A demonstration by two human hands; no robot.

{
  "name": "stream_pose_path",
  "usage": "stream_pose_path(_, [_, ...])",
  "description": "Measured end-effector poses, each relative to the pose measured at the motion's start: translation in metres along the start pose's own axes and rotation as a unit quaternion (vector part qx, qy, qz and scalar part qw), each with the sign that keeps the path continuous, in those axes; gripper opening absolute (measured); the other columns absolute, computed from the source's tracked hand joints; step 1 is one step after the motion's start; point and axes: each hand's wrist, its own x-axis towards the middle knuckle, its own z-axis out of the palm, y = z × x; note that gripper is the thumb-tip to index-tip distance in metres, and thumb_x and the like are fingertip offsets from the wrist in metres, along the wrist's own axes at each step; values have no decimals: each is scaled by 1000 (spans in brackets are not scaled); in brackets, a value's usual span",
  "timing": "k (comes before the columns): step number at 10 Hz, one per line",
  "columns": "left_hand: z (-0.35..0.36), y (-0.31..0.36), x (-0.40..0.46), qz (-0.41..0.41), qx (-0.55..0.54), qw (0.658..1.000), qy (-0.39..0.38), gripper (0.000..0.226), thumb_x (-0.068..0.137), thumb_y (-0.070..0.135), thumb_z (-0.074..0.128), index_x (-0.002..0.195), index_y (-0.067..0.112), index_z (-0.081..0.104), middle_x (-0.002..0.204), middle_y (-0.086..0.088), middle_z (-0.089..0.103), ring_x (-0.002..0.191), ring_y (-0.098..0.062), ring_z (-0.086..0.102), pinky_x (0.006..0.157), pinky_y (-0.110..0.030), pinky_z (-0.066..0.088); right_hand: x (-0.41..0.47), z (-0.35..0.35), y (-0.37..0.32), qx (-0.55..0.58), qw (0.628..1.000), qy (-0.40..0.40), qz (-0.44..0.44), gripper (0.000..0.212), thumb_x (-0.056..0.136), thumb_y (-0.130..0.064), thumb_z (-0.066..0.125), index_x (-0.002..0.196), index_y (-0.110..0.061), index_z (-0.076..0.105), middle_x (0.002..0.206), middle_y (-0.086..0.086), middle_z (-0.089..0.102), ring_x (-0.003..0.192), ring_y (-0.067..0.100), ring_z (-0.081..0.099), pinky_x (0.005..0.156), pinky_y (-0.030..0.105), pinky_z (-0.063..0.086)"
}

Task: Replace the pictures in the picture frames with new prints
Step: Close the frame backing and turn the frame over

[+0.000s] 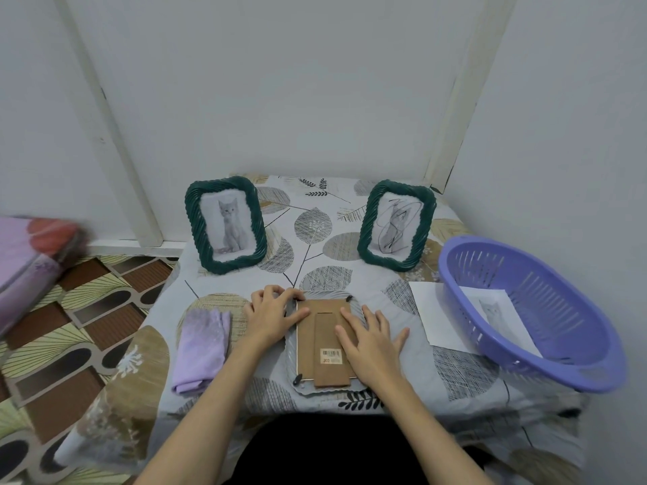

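- A third picture frame [324,341] is lying face down on the surface [465,372], just in front of the person, with its brown backing board [317,327] facing up.
- The left hand [271,315] is resting on the frame's top left corner, fingers curled at the edge, apparently working a black retaining tab; whether it is truly pinching it, I cannot tell.
- The right hand [371,339] is lying released and flat, pressing the backing and the frame's right side down.
- 2 green frames are standing upright further back: the left green frame [225,225] is showing a clean cat print, the right green frame [397,225] a scribbled-over one.
- A paper print [429,309] is lying near the purple basket [532,316], which is holding another print [495,309].
- Risk: forcing the tab could bend or snap it, and lifting the backing carelessly could let the glass slide out.
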Motion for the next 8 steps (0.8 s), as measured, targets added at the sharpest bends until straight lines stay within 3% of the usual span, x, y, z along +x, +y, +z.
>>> stream_pose_path(2, [0,-3,-6,10,-27,1000,12,47,78,61,56,122,44,50,130,2,43,122,-24,31,99,-38,23,-1,0,1,15,1000,-15,-4,56,86,-69,26,139,-48,27,155,-3,14,143,18,0,108,62,-11])
stream_pose_path(8, [-3,0,-8,17,-26,999,13,39,79,58,58,113,39,56,128,3,43,123,-24,29,98,-36,22,0,1,2,8,1000,-14,-5,59,84,-70,30,139,-48,26,155,-3,14,143,19,0,108,63,-10])
